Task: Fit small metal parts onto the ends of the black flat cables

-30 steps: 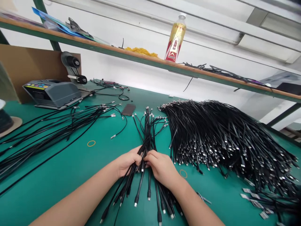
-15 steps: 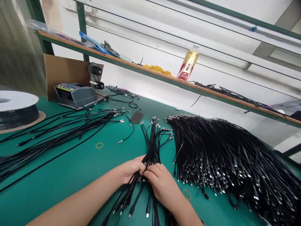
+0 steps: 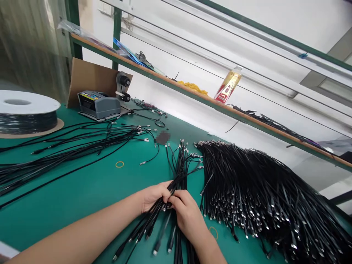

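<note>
My left hand is closed around a bunch of black cables at the lower middle of the head view. Right beside it, my right hand pinches at the same bunch, its fingertips touching the left thumb area. The cables' silvery ends fan out above the hands, and their plug ends hang below, toward the front. More black strands run down under my right hand. A yellow rubber band lies on the green table just right of my right wrist, and another band lies farther left.
A large pile of black cables covers the right side. Loose cables spread on the left, near a spool and a grey tape machine. Behind runs a shelf with a bottle.
The view has tilted and shifted, so the shelf and spool sit differently in the picture. Both hands stay on the bunch; the plug ends below them have swung slightly left.
</note>
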{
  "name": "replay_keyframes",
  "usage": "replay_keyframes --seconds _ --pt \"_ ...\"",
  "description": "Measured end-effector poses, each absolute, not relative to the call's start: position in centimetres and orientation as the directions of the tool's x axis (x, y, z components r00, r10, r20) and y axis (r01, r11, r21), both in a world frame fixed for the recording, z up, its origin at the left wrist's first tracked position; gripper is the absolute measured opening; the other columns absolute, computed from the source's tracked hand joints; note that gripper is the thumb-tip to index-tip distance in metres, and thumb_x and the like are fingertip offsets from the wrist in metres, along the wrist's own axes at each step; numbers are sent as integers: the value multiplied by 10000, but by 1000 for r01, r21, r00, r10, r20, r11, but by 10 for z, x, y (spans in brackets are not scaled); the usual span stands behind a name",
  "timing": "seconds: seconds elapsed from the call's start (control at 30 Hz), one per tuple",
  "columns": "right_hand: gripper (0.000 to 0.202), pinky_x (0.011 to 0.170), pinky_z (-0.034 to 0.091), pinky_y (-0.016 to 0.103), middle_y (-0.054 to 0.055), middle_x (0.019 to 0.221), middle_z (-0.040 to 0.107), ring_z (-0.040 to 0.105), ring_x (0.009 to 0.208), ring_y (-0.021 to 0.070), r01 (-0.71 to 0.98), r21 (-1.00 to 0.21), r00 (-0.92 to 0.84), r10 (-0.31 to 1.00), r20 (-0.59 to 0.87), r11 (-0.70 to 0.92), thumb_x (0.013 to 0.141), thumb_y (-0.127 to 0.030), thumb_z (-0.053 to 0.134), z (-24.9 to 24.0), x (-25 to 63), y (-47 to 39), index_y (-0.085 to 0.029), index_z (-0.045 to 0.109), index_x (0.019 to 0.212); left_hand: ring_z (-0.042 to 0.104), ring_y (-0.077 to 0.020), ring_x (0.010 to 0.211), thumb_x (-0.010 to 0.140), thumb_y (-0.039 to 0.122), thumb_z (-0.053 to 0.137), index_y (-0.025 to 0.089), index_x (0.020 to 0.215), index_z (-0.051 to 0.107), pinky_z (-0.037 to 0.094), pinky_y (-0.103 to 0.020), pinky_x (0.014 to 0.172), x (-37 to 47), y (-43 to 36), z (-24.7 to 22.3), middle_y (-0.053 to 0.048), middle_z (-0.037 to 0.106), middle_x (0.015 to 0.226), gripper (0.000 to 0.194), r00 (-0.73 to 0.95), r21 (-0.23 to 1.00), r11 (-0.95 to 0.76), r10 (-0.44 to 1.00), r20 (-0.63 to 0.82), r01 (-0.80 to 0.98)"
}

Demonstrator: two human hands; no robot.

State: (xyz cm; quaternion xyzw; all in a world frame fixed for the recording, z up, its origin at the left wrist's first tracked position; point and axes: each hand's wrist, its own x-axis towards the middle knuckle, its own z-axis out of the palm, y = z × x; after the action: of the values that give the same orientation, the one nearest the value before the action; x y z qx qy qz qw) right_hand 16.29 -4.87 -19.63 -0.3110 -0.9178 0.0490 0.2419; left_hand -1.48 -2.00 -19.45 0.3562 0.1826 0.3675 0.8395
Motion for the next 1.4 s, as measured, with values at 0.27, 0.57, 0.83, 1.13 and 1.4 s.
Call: replay_keyframes --seconds 0.27,0.57,0.83,1.13,1.4 --pt "297 829 513 359 97 1072 590 544 967 226 552 -183 -729 578 367 813 927 -68 517 -188 163 -49 -199 584 1185 624 -182 571 437 5 478 181 1027 556 471 -232 471 -17 -19 -204 -5 601 723 621 662 732 485 747 -61 -479" --pt "298 737 462 310 81 966 550 513 866 190 576 -205 -642 594 484 791 955 -68 425 -198 162 -47 -207 639 1111 584 -136 571 422 24 490 164 996 572 448 -198 500 -16 -16 -199 -12 598 716 597 672 697 528 736 -89 -486" --pt "284 782 512 305 81 1019 530 555 909 181 494 -375 -573 618 538 785 949 -72 423 -200 164 -45 -208 604 1120 642 -155 629 563 25 555 176 1013 590 510 -228 572 -9 -18 -200 -21 637 760 476 581 748 524 781 -230 -409" --pt "284 823 514 342 98 1062 580 559 968 199 447 -423 -596 614 517 789 938 -47 387 -194 164 -47 -195 583 1080 618 -127 648 596 5 629 185 1013 594 471 -205 579 -3 -27 -191 5 636 784 455 506 811 481 817 -277 -333" --pt "308 981 475 430 104 1118 648 560 1022 206 418 -241 -731 482 482 876 967 -51 362 -191 158 -58 -190 588 1123 627 -157 663 612 12 594 181 1032 611 499 -239 607 -7 -20 -196 8 634 744 454 428 856 427 859 -283 -291"
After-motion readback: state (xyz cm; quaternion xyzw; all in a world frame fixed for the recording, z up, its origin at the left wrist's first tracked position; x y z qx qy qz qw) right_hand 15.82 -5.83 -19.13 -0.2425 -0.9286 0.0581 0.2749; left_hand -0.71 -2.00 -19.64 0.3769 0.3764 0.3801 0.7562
